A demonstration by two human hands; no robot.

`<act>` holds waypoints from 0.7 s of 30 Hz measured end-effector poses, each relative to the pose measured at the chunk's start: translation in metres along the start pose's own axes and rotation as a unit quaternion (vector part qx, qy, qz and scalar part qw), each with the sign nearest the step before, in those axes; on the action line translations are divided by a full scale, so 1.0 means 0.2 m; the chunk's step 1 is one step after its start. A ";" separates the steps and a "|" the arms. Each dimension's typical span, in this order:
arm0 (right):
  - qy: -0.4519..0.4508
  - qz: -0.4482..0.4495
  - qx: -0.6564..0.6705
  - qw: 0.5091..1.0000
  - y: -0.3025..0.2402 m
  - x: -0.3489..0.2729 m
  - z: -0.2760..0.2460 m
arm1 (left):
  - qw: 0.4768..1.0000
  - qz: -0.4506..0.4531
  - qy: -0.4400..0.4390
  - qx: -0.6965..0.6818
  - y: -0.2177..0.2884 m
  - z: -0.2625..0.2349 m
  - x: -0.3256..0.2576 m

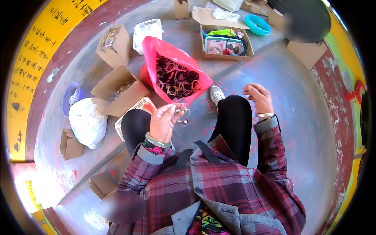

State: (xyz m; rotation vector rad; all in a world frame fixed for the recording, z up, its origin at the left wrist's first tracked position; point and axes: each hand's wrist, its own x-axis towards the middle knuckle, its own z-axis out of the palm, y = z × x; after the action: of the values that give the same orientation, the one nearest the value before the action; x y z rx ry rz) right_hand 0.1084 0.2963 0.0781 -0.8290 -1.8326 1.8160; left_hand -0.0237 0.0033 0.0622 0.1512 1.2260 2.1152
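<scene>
My left hand [162,122] is closed in a pinch above my left knee, gripping a thin beaded bracelet [185,117]. The pale loop hangs from the fingertips with small dark beads at its lower end. Just beyond stands an open pink plastic bag [192,62], full of similar coiled bracelets [174,76]. Apart from it, over my right knee, my right hand [259,97] is raised with its fingers curled together. Whatever those fingers hold, if anything, is too small to make out.
Open cardboard boxes [117,45] and a white basket [147,33] stand left of the bag. A white plastic sack [88,121] sits beside a purple basin [73,94]. Farther off are a box of packets [229,55] and a teal basin [257,25]. A dark, rounded shape [305,19] fills the far right.
</scene>
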 end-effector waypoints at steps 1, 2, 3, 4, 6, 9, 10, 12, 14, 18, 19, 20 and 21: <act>-0.062 -0.021 -0.001 0.998 -0.06 -0.01 0.13 | 1.000 0.000 0.002 -0.005 0.02 0.02 -0.02; -0.120 -0.004 0.007 0.993 -0.09 -0.01 0.25 | 1.000 0.004 0.009 -0.008 0.03 0.03 -0.03; -0.177 0.012 0.014 0.984 -0.11 -0.03 0.36 | 1.000 0.008 0.017 -0.012 0.03 0.04 -0.04; -0.219 0.031 0.011 0.975 -0.11 -0.05 0.46 | 1.000 0.011 0.021 -0.016 0.03 0.04 -0.04; -0.286 0.043 0.030 0.957 -0.10 -0.10 0.63 | 1.000 0.020 0.019 -0.014 0.01 0.02 -0.03; -0.318 0.058 0.056 0.944 -0.02 -0.12 0.72 | 0.999 0.030 0.022 0.006 0.00 0.02 -0.03; -0.327 0.056 0.048 0.942 -0.01 -0.13 0.73 | 0.999 0.037 0.023 0.012 -0.02 0.01 -0.03; -0.337 0.053 0.059 0.938 -0.01 -0.13 0.74 | 0.999 0.032 0.017 0.032 -0.02 0.02 -0.03; -0.331 0.085 0.047 0.938 0.02 -0.12 0.72 | 0.998 0.037 0.019 0.042 -0.04 0.01 -0.03; -0.210 -0.144 -0.067 0.965 -0.01 -0.16 0.71 | 0.998 0.037 0.014 0.039 -0.05 0.02 -0.02; -0.203 -0.215 -0.107 0.949 -0.02 -0.16 0.71 | 0.999 0.033 0.014 0.034 -0.05 0.01 -0.01; -0.196 -0.285 -0.146 0.927 -0.02 -0.16 0.70 | 0.999 0.030 0.014 0.030 -0.06 0.01 -0.01; -0.186 -0.352 -0.183 0.899 -0.02 -0.16 0.70 | 0.999 0.025 0.014 0.026 -0.06 0.00 0.00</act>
State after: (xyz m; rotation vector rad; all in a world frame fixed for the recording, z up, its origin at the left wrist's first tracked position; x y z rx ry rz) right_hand 0.0361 0.1715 0.0782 0.1286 -2.3442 1.2208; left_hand -0.0171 0.0069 0.0519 0.1785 1.3075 2.1361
